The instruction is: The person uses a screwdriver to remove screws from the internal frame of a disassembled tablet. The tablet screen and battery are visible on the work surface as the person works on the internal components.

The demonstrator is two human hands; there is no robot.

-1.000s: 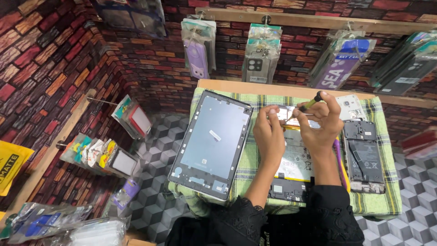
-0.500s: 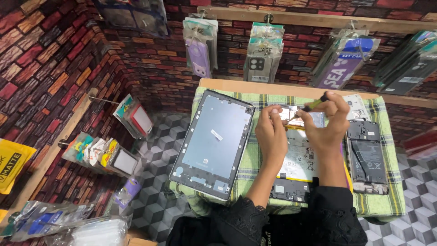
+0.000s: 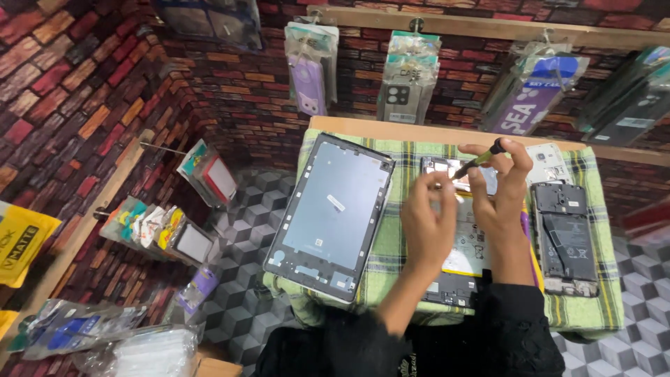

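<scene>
Pinching a thin dark-tipped screwdriver [image 3: 480, 160] between thumb and fingertips, the right hand [image 3: 497, 192] sits just right of the frame's centre, the tool slanting down to the left toward a small opened device [image 3: 447, 167] at the upper middle of the table. The left hand [image 3: 427, 223] is just beside it, fingers curled together over the same spot; whether it grips anything I cannot tell. Both hands hover over an opened tablet body [image 3: 469, 246] with a pale battery, lying on a green checked cloth [image 3: 391, 237] that covers the small wooden table [image 3: 363, 126]. Left of the hands lies a large tablet back frame [image 3: 331, 213], grey inside, tilted slightly. To the right lies an opened phone [image 3: 564, 237] with its dark battery showing, and above it a white phone back [image 3: 548, 157]. Black sleeves [image 3: 488, 335] fill the lower centre. Along the top, packaged phone cases [image 3: 403, 77] hang against a brick-pattern wall [image 3: 63, 91], and more packets [image 3: 153, 227] hang at the left.
</scene>
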